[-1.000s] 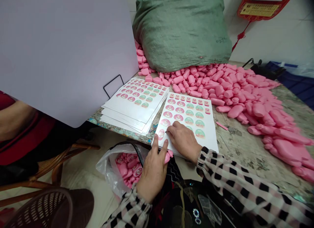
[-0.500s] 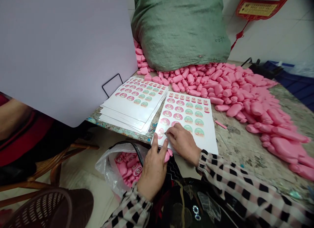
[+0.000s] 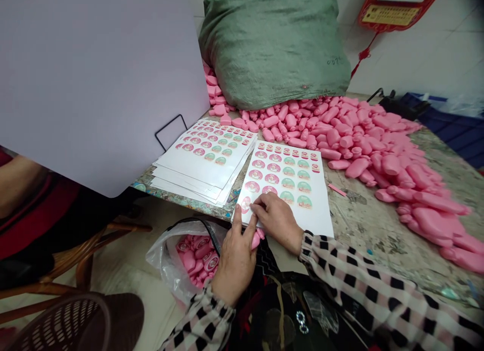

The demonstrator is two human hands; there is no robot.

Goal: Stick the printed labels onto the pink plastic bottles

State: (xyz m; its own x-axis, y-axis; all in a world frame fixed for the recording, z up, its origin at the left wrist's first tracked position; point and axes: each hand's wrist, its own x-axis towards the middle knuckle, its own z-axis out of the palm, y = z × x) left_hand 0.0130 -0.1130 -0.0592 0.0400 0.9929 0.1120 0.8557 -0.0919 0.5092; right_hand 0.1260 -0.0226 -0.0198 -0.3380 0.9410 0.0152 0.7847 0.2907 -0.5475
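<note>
My left hand [image 3: 235,262] is curled round a small pink bottle [image 3: 257,238], mostly hidden beneath it. Its index finger and thumb reach to the lower left corner of a white sticker sheet [image 3: 317,217] at the table's front edge. There an oval pink sticker [image 3: 245,205] shows, with my right hand [image 3: 279,221] pinching at its right edge. Whether that edge is lifted from the sheet is hard to make out. Rows of pink ovals and green half-round stickers cover the rest of the sheet.
A stack of sticker sheets [image 3: 200,170] lies to the left. Pink bottles [image 3: 363,139] are heaped behind and to the right, below a green sack [image 3: 272,48]. An open plastic bag [image 3: 162,255] holding labelled bottles hangs below the table edge. A grey panel [image 3: 102,78] partly hides another person.
My right hand has slid a little to the left, its fingertips now at the oval sticker's edge. My left hand stays by the sheet's corner. The view has shifted slightly.
</note>
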